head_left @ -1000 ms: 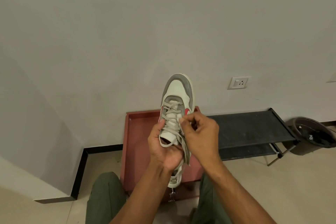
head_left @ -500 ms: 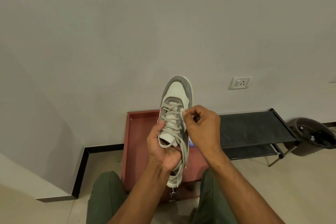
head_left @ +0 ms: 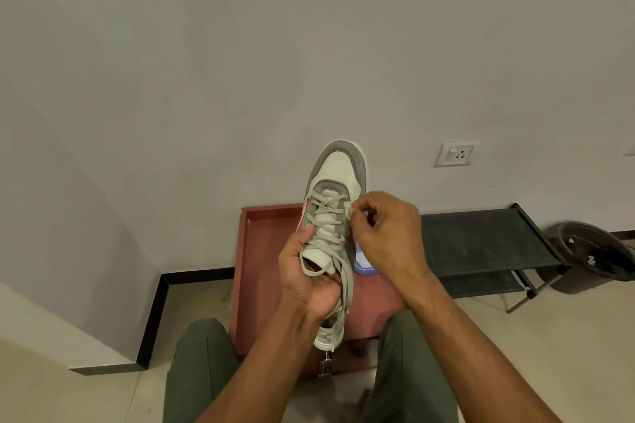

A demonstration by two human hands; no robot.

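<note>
A white and grey sneaker (head_left: 338,172) with red side trim is held up in front of me, toe pointing away. My left hand (head_left: 305,280) grips it around the heel and collar from the left. My right hand (head_left: 386,233) pinches the beige lace (head_left: 347,208) at the upper right eyelets, fingers curled. The loose lace ends (head_left: 347,288) hang down over the tongue toward the heel.
A red-brown tray-like box (head_left: 264,251) stands below the shoe against the wall. A black low rack (head_left: 481,240) is to the right, with a dark bin (head_left: 591,254) beyond it. A wall socket (head_left: 456,154) sits above. My green-trousered knees (head_left: 202,361) frame the bottom.
My right hand has moved up along the lacing, from the middle eyelets toward the ones nearer the toe. The shoe has stayed nearly still in my left hand.
</note>
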